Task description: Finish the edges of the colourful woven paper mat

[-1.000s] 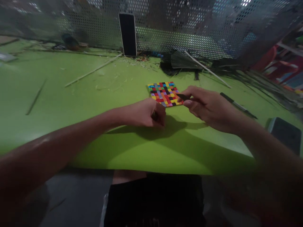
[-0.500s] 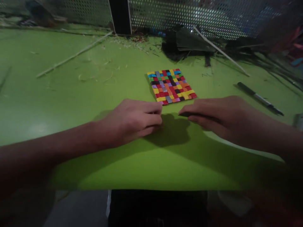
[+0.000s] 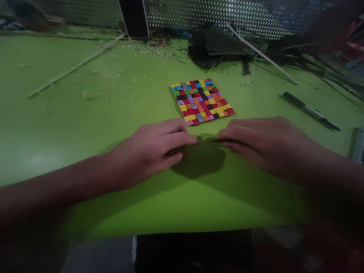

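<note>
My left hand (image 3: 159, 146) is low over the green table (image 3: 159, 212), its index finger stretched out and its thumb apart, with nothing visible between them. Across a small gap, my right hand (image 3: 256, 142) is closed, thumb and fingers pinching a thin dark pointed piece (image 3: 215, 140). Only the tip of that piece sticks out, so its kind cannot be made out. Just beyond both hands lies a flat square woven mat (image 3: 202, 101) of many-coloured strips. Its near left corner is close to my left fingers.
A dark and silver pen (image 3: 311, 111) lies to the right, and a greyish object (image 3: 357, 146) sits at the right edge. Pale thin sticks (image 3: 76, 67) and dark sheets (image 3: 224, 43) lie farther back, among scraps. A perforated metal screen (image 3: 182, 17) borders the far side.
The left index finger has straightened and the thumb has come away from it. My right hand keeps its pinch, nearly in place. The whole view has shifted slightly.
</note>
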Motion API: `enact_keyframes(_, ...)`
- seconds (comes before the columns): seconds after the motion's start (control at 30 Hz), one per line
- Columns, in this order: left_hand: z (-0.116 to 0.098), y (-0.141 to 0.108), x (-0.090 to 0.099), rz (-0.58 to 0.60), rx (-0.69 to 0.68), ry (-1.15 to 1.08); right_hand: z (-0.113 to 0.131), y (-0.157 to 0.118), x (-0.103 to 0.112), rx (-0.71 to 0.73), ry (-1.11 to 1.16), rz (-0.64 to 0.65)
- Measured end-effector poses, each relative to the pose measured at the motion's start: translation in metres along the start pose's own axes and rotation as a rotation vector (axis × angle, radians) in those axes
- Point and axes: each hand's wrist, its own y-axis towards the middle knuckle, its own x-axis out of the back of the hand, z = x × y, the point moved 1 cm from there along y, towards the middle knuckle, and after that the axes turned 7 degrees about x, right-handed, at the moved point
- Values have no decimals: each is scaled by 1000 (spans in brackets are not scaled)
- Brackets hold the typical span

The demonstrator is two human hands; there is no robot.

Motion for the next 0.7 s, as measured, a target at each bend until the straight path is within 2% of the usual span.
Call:
enact_keyframes(0.1, 1, 5, -2, -89, -10, -91, 3, 2, 0, 39, -42, 14)
enact_keyframes(0.2, -2, 9, -4, -108, -18, -202, 0, 2, 3, 42, -51, -14)
enact_keyframes(0.33, -3, 10, -2, -91, 54, -277, -2, 2, 4, 49, -54, -38)
enact_keyframes(0.47, -2, 8, 1, -4, 80, -335, 0, 4, 3, 51, -69, -25)
enact_keyframes(0.7, -4, 15, 10, 15, 96, -219, 3, 5, 5, 69, -82, -81)
